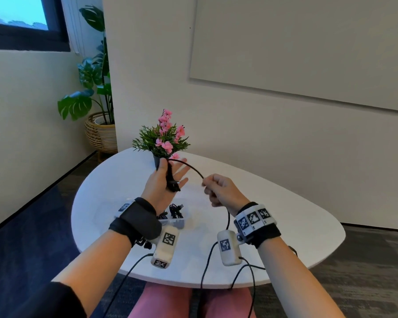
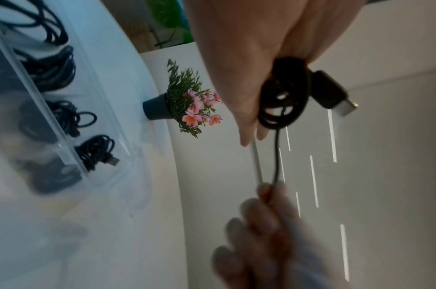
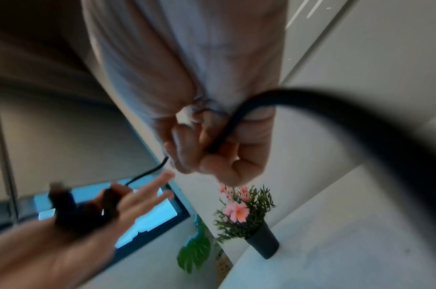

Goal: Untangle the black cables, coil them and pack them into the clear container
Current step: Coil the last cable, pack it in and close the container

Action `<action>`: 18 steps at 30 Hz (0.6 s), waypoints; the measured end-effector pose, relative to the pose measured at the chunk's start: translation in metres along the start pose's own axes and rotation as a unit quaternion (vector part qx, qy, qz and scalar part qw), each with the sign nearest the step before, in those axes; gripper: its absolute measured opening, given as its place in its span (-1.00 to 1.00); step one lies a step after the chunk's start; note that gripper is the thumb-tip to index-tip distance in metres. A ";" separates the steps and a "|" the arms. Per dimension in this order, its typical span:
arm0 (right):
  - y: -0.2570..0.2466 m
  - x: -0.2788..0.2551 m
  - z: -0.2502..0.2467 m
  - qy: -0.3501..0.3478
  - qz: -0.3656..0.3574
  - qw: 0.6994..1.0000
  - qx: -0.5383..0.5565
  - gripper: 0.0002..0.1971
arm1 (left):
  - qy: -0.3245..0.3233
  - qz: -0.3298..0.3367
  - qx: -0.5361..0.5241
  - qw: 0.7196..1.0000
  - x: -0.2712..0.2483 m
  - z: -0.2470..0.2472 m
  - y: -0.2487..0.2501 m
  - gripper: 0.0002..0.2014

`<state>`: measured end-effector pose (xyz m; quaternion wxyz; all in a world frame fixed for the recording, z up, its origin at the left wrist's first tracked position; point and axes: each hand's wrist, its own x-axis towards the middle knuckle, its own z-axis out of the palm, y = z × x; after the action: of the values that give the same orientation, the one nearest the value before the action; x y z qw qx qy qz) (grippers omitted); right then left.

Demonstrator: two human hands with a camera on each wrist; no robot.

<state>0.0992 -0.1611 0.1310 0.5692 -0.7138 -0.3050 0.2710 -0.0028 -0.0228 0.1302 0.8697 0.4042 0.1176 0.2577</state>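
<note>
Cable [image 1: 190, 167] half-coiled: left hand [image 1: 163, 180] thumb pins loops, fingers straight; right hand [image 1: 218, 191] pinches free run. Risk: hard tug w/ right → loops slip off thumb, coil springs open.

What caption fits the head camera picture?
Left hand holds a coiled black cable; right hand pinches its tail.

No readable text; only coded square markers [image 1: 253, 218] on wristbands.

Your left hand [image 1: 161, 181] was raised, palm facing right, thumb pressing a coil [image 2: 283, 97] against it, fingers [image 1: 180, 168] straight. Your right hand [image 1: 218, 191] was beside it, fingers curled, pinching the cable [image 1: 191, 167]. Both forearms reached forward.
</note>
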 end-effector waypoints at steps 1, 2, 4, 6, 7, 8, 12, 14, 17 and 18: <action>0.005 -0.001 0.003 -0.003 -0.007 0.998 -0.060 -0.76 | 0.013 0.013 -0.022 1.000 0.005 0.000 0.003 -0.52; 0.008 -0.002 0.005 -0.006 -0.013 0.993 -0.119 -0.72 | 0.024 0.023 -0.039 0.999 0.009 -0.002 0.006 -0.48; 0.013 -0.008 0.009 -0.028 -0.018 0.980 -0.196 -0.70 | 0.052 0.037 -0.073 0.995 0.015 -0.007 0.015 -0.51; 0.013 -0.012 0.010 -0.056 -0.006 0.975 -0.214 -0.66 | 0.113 0.042 -0.114 0.986 0.022 -0.014 0.023 -0.65; 0.010 -0.014 0.009 -0.062 0.001 0.975 -0.212 -0.64 | 0.151 0.048 -0.131 0.979 0.025 -0.018 0.026 -0.67; 0.007 -0.015 0.006 -0.060 0.002 0.977 -0.207 -0.64 | 0.186 0.056 -0.142 0.971 0.029 -0.023 0.029 -0.67; -0.012 -0.008 -0.012 -0.009 -0.055 0.980 -0.190 -0.75 | 0.273 0.073 -0.024 0.959 0.044 -0.041 0.038 -0.70; -0.023 -0.002 -0.020 0.011 -0.092 0.975 -0.200 -0.81 | 0.269 0.088 0.131 0.950 0.046 -0.042 0.037 -0.82; -0.038 0.007 -0.021 0.008 -0.130 0.966 -0.222 -0.86 | 0.188 0.091 0.430 0.878 0.042 -0.036 0.031 -0.60; -0.041 0.009 -0.019 0.004 -0.140 0.964 -0.225 -0.86 | 0.149 0.092 0.551 0.816 0.039 -0.033 0.029 -0.66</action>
<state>0.1135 -0.1600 0.1746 0.4275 -0.7746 -0.4529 0.1102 0.0065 0.0352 0.1315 0.4456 0.7815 0.3300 0.2858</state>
